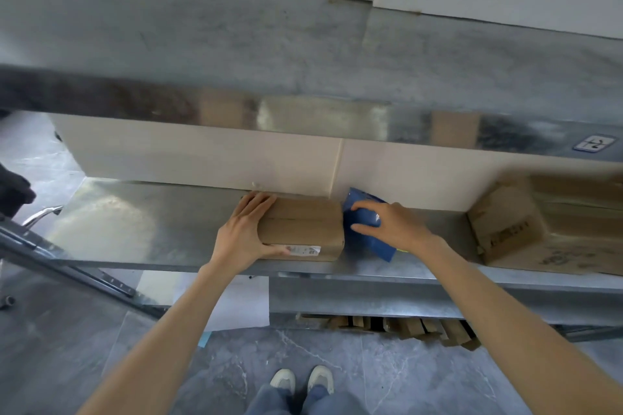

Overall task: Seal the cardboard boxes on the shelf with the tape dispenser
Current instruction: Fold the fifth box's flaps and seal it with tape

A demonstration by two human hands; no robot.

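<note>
**Steadying the small box, reaching for the tape**

The metal shelf point(151, 222) is bare along its left stretch. Near the middle of it, set against the back wall, lies a small box point(303, 229) with its flaps folded down and a white label point(305, 250) on the face toward the front edge. The left hand point(247, 236) clasps the box's left end, with the fingers laid along that end toward the back and the thumb hooked onto the front face beside the label.

Just beside the box's right end sits a blue tape dispenser point(376, 248). It is blurred, so its roll and blade cannot be made out. The right hand point(394, 224) lies over it with fingers and thumb curled round its body, grasping it. Well apart, toward the shelf's right end, a large box point(526, 222) rests tilted, its top out of clear view.

The step in hand looks like the start of sealing the small box: one hand braces it while the other takes up the tool. Whether any tape is already on the seam cannot be told. The next move probably calls for lifting the dispenser over the box's right end, pressing the tape down there and drawing it leftward along the middle seam, with the left hand holding the box against that pull.
</note>
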